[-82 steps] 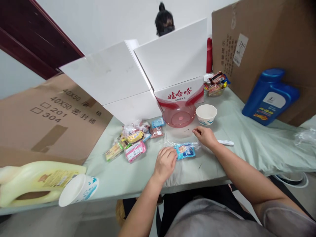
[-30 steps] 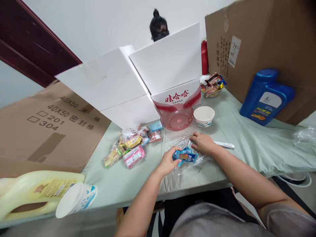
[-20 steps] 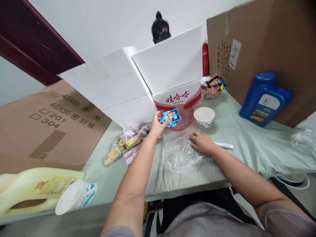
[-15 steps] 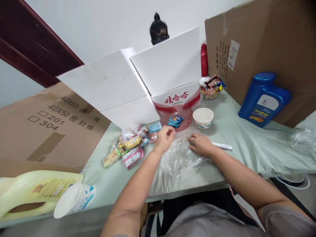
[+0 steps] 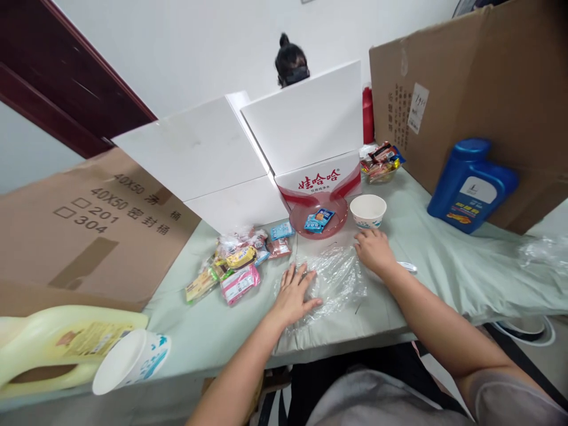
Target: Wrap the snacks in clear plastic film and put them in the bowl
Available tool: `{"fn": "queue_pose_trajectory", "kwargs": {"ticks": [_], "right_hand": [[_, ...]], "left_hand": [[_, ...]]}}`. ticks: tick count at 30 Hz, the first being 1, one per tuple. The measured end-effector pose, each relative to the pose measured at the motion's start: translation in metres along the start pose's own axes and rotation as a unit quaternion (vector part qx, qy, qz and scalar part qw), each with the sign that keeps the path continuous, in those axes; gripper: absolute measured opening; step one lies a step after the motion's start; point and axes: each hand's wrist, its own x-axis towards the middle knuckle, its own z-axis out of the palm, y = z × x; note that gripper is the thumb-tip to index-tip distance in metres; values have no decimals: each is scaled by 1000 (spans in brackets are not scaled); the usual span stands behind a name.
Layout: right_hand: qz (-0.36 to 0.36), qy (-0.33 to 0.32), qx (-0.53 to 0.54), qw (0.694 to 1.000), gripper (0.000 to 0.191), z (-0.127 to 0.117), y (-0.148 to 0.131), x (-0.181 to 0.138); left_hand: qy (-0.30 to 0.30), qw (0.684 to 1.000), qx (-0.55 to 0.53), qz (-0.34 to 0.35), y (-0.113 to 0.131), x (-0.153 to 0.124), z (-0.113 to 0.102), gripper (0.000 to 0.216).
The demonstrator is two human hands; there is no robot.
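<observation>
A crumpled clear plastic bag (image 5: 337,278) lies flat on the cloth between my hands. My left hand (image 5: 294,296) rests on its left edge with the fingers spread. At the bag's upper right corner is my right hand (image 5: 373,251), its fingers stretched forward and holding nothing visible. Just beyond its fingertips stands a white paper bowl (image 5: 368,210). A pink translucent plate (image 5: 339,222) behind the bag carries blue snack packets (image 5: 319,220). A white-handled utensil (image 5: 407,267) is partly hidden by my right wrist.
Wrapped snacks (image 5: 239,266) are heaped on the left, near a paper cup (image 5: 133,361) and a yellow jug (image 5: 71,343). White boxes (image 5: 310,118) stand behind the plate. A blue bottle (image 5: 470,186) and a large carton (image 5: 444,89) are on the right. Behind the boxes is another person's head (image 5: 291,61).
My left hand has come down from beside the plate and spread onto the bag. My right hand has shifted right, nearer the paper bowl. The bag looks flatter.
</observation>
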Motion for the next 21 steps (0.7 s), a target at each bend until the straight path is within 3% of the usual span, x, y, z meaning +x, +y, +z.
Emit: {"fn": "queue_pose_trajectory", "kwargs": {"ticks": [2, 5, 8, 10, 12, 14, 15, 18, 21], "right_hand": [[-92, -7, 52, 994, 38, 3, -10, -4], [-208, -94, 62, 972, 64, 15, -25, -15], [-192, -152, 27, 969, 83, 22, -23, -23], [-165, -144, 18, 975, 79, 17, -14, -27], [-155, -111, 41, 981, 67, 5, -4, -32], [-187, -83, 109, 973, 58, -11, 2, -41], [-215, -84, 149, 961, 58, -17, 4, -47], [-294, -149, 213, 920, 58, -30, 3, -71], [-302, -203, 231, 902, 18, -34, 4, -94]], "left_hand": [[12, 1000, 1, 4, 5, 3, -2, 72], [10, 999, -3, -31, 2, 9, -1, 66], [30, 994, -16, -107, -14, 6, 3, 59], [99, 986, -33, -128, -27, -5, 3, 50], [191, 974, -66, -104, -35, -22, 0, 40], [235, 964, -120, -41, -35, -40, -5, 35], [217, 965, -148, -1, -31, -48, -8, 37], [77, 975, -184, 102, -17, -67, -12, 53], [19, 976, -189, 106, -7, -76, -12, 19]]}}
